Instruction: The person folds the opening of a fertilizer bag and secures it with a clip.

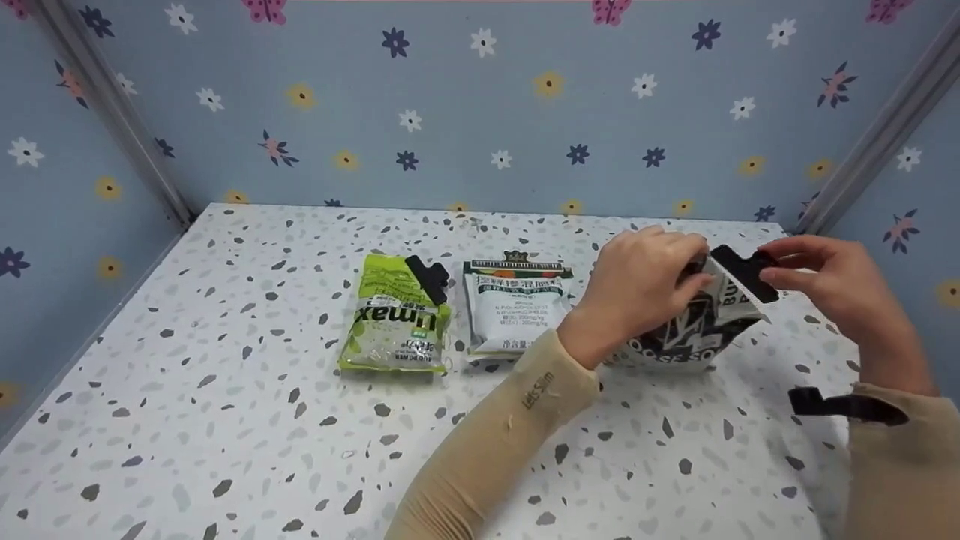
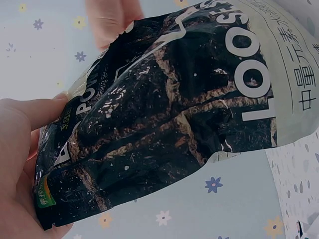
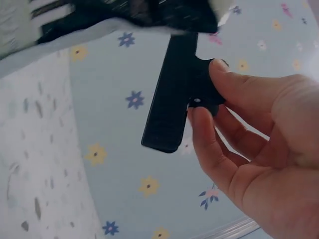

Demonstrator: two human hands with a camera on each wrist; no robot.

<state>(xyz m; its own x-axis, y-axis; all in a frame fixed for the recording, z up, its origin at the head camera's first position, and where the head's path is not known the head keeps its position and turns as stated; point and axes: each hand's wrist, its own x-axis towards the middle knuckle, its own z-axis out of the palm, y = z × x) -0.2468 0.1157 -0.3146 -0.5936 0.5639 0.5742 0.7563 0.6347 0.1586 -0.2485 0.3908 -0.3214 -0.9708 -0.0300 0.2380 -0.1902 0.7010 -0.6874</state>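
Note:
At the right of the head view stands a black-and-pale plastic bag (image 1: 675, 341) lettered "LOOSE SO". My left hand (image 1: 643, 274) grips the bag's upper end, with the thumb on its near face. In the left wrist view the bag's dark printed face (image 2: 174, 99) slants across the picture, held at its end by the left hand (image 2: 25, 154). My right hand (image 1: 840, 281) pinches a black bag clip (image 1: 742, 271) by its handles at the bag's upper right corner. The right wrist view has the clip (image 3: 172, 94) close against the bag's edge; whether it bites the bag I cannot tell.
Left of the bag lies a white packet (image 1: 517, 307) with a green band, partly behind the left forearm. Farther left is a green packet (image 1: 394, 322) with a black clip (image 1: 427, 279) at its upper right corner. Flower-patterned walls (image 1: 450, 90) bound the speckled table (image 1: 247, 420).

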